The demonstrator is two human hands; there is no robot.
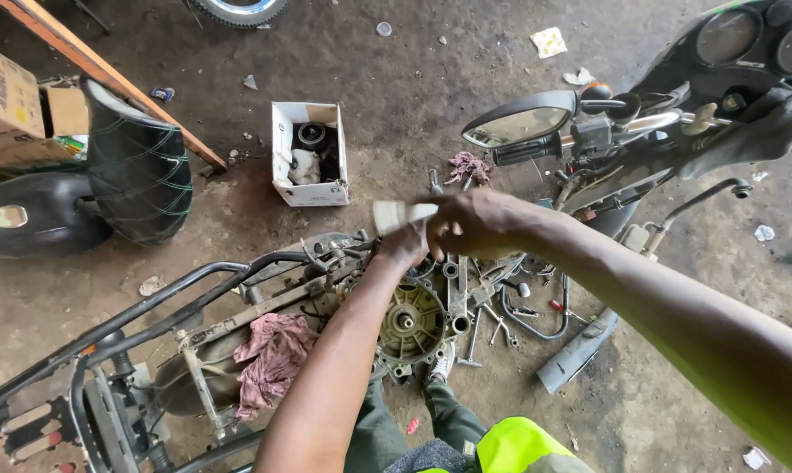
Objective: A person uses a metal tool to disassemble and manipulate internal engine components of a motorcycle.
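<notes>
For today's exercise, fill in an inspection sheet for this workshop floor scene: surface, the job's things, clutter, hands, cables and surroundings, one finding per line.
Surface: bare floor, dusty and stained, with paper scraps.
Job's things: small white object held up between both hands; round engine housing below them; stripped motorcycle frame lying alongside.
Clutter: pink rag draped on the frame; loose wrenches and small parts beside the housing; open white box holding parts.
Hands: left hand and right hand meet at the white object; which fingers grip it is blurred.
Cables: thin wires on the frame.
Surroundings: motorcycle mirror and handlebar at right, black seat at left, cardboard box behind it.
</notes>
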